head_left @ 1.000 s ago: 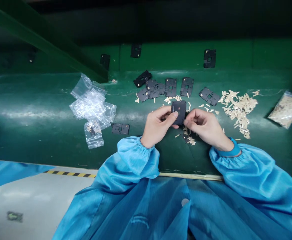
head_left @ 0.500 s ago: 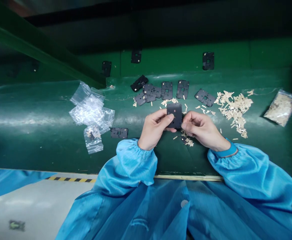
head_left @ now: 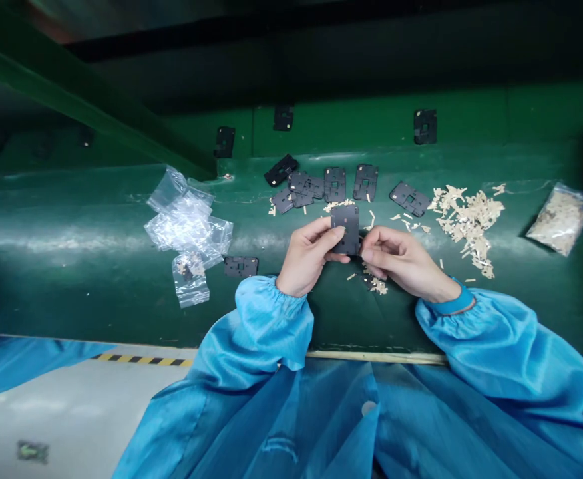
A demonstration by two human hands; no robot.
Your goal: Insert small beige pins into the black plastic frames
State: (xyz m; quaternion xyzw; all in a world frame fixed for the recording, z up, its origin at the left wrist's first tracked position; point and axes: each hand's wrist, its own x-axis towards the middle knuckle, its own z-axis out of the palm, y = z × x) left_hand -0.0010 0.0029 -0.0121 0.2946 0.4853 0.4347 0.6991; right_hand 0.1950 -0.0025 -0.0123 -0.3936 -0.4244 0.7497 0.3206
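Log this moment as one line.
left hand: holding black plate | right hand: at plate's right edge | table: pale pieces, plastic bags, other plates

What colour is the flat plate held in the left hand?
The plate is black, seen in the head view.

Looks like a factory or workshop, with a station for small parts. Has a long green worktop (head_left: 96,286) with a pale front edge, beside a slanting green beam (head_left: 122,108). Carries many near-identical black plates (head_left: 330,181), a heap of cream pieces (head_left: 476,216), a well-filled clear bag (head_left: 562,219) and a pile of plastic bags (head_left: 184,216), all in quantities more industrial than domestic. Includes workwear: a shiny blue smock (head_left: 321,419) with gathered cuffs on the person, and more blue cloth (head_left: 32,362) at the left edge. Shows factory-style markings on a smooth grey floor (head_left: 86,406): a black-and-yellow striped line (head_left: 142,360) and a green arrow sign (head_left: 32,452).
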